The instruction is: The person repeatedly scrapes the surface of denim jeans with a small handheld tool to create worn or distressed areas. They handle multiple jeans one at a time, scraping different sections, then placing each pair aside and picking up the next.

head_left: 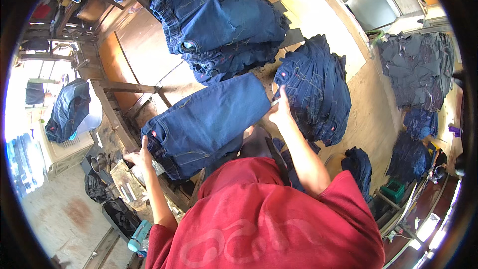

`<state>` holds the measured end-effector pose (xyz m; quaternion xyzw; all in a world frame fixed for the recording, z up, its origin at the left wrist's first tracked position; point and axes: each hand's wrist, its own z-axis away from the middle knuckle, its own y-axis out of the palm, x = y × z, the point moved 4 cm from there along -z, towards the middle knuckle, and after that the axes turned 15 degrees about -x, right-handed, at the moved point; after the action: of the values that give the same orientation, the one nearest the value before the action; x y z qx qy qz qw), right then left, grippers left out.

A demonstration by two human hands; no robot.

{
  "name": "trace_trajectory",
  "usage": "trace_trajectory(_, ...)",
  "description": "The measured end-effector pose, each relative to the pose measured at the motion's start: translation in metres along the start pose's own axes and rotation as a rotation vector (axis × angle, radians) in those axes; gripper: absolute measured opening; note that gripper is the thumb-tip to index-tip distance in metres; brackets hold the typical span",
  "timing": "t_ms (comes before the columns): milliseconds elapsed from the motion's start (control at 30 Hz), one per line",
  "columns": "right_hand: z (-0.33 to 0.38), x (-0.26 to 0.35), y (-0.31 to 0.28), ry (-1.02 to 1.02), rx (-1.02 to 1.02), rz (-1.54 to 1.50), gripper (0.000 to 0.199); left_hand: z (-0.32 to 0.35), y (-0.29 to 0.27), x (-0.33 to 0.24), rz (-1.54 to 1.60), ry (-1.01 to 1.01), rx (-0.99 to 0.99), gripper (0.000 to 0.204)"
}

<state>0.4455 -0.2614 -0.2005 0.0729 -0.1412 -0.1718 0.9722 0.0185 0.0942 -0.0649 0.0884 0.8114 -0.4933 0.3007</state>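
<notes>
A folded pair of dark blue jeans stretches between my two hands in front of my body. My left hand grips the waistband end, where a small red tag shows, with the thumb on top and the fingers beneath. At the other end, my right hand holds the jeans' edge, its thumb pointing up. Just past the held pair rises a tall pile of folded jeans. A second pile of jeans stands right beside my right hand.
Wooden table framing runs along the left. Dark grey garments lie heaped at the far right, with blue bundles nearer. A green basket sits at lower right. Jeans rest by a pale machine at left.
</notes>
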Motion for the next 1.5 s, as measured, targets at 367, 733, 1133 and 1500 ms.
trace_trajectory(367, -0.014, 0.19, -0.011, -0.52, 0.058, -0.371, 0.039, 0.257, 0.025, -0.191, 0.037, 1.315, 0.916, 0.084)
trace_trajectory(733, 0.267, 0.127, 0.12, -1.581, 0.272, 0.236, 0.048, 0.382, 0.053, -0.215, 0.244, 1.459, 0.845, 0.095)
trace_trajectory(1133, 0.218, -0.209, 0.176, -1.805, 1.33, 1.312, 0.01, 0.387, 0.037, -0.17, 0.442, 1.347, 0.913, 0.063)
trace_trajectory(1500, 0.293, 0.18, 0.165, -1.893, 0.175, 0.663, 0.014, 0.2, 0.027, -0.164, 0.198, 0.869, 0.741, 0.071)
